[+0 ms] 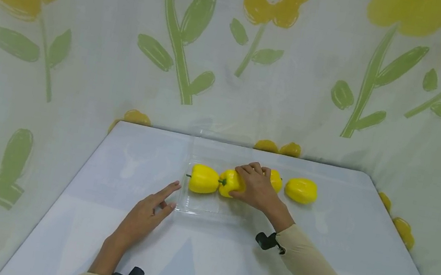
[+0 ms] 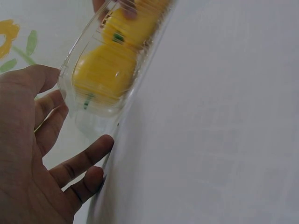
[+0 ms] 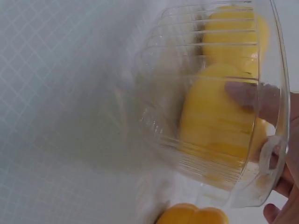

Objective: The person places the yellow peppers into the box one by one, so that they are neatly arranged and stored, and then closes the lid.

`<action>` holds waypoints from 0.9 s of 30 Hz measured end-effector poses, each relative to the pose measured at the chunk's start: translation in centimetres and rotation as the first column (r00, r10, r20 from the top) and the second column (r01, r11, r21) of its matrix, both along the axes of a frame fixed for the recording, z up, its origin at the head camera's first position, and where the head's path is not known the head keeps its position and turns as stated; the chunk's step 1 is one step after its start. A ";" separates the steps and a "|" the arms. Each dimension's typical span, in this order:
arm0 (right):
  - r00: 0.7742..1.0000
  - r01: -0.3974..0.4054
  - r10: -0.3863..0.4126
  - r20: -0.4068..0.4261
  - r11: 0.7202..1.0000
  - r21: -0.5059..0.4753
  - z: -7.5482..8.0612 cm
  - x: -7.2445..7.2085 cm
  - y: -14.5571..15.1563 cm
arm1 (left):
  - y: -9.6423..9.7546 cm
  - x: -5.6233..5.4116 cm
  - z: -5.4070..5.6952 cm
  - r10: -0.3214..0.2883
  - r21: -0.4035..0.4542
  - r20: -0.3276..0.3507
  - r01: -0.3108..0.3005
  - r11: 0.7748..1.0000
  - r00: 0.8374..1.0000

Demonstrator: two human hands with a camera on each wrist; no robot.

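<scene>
A clear plastic box [image 1: 208, 207] holds two yellow bell peppers side by side. The left pepper [image 1: 203, 179] lies with its green stem pointing left. My right hand [image 1: 257, 187] reaches over the box and grips the second pepper [image 1: 228, 181]; seen through the clear wall in the right wrist view, the thumb lies against that pepper [image 3: 212, 116]. My left hand [image 1: 142, 219] is at the box's left end, its fingers spread and loosely bent, with fingertips right at the rim in the left wrist view.
Beyond the right hand another yellow pepper [image 1: 276, 181] is partly hidden. One more yellow pepper [image 1: 301, 190] lies farther right on the white table [image 1: 341, 226]. A flower-printed cloth [image 1: 297, 97] hangs behind the table's back edge.
</scene>
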State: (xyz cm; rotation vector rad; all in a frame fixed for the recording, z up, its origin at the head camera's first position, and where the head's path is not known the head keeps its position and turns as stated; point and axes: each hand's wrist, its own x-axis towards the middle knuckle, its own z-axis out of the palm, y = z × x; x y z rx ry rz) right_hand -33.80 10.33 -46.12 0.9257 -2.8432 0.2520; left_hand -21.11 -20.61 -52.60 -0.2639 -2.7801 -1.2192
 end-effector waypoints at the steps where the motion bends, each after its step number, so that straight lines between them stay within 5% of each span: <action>1: 1.000 0.002 -0.002 0.005 1.000 0.003 0.0 0.1 0.1 | 0.0 0.0 0.0 -0.002 -0.003 -0.002 0.002 1.000 1.000; 7: 1.000 0.015 -0.014 0.020 1.000 -0.016 0.4 0.5 0.8 | 0.1 -0.1 0.0 -0.013 -0.012 -0.008 0.013 1.000 1.000; 19: 0.985 0.073 -0.091 -0.146 0.989 -0.127 1.9 1.1 6.9 | 0.1 0.1 0.2 -0.016 -0.013 -0.009 0.016 1.000 1.000; 27: 0.971 0.216 -0.226 -0.080 0.969 -0.117 1.6 1.2 11.4 | 0.1 0.2 0.3 -0.021 -0.019 0.000 0.021 1.000 1.000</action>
